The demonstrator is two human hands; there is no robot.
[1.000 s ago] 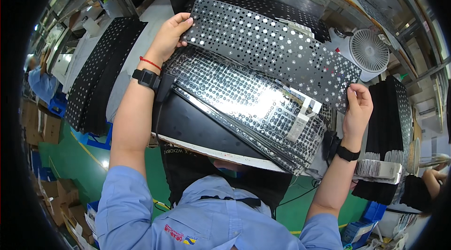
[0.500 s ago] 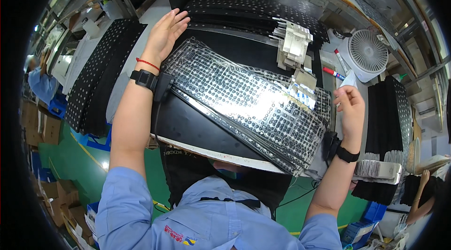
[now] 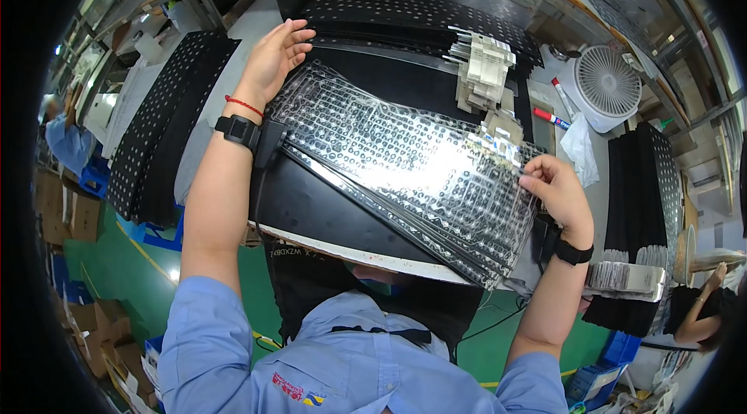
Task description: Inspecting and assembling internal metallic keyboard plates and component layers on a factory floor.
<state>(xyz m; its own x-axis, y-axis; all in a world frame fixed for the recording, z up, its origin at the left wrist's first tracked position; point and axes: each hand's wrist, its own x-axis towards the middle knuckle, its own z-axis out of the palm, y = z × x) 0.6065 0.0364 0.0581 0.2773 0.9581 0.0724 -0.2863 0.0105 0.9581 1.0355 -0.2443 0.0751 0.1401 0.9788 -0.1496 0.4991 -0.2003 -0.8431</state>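
A clear plastic sheet [image 3: 389, 134] covered with rows of small round dark pieces lies slantwise over the black work surface, bright with glare in its middle. My right hand [image 3: 556, 190] pinches its right edge between thumb and fingers. My left hand [image 3: 274, 56] is open beside the sheet's upper left corner, palm turned inward and fingers loosely spread, holding nothing. Under the sheet's near side run several long dark strips [image 3: 373, 204]. A stack of pale tags [image 3: 486, 68] stands beyond the sheet, and more tags [image 3: 502, 134] lie against its far right edge.
A white fan [image 3: 608, 79], a red-capped marker [image 3: 550, 117] and a crumpled white tissue [image 3: 579, 151] are at the right. Dotted black strips [image 3: 167, 118] lie at the left, with more along the back. A co-worker's arm [image 3: 700, 309] shows at far right.
My right hand has moved left and down from beside the tissue onto the sheet's right edge, and the sheet has shifted and bowed slightly. My left hand has stayed nearly still.
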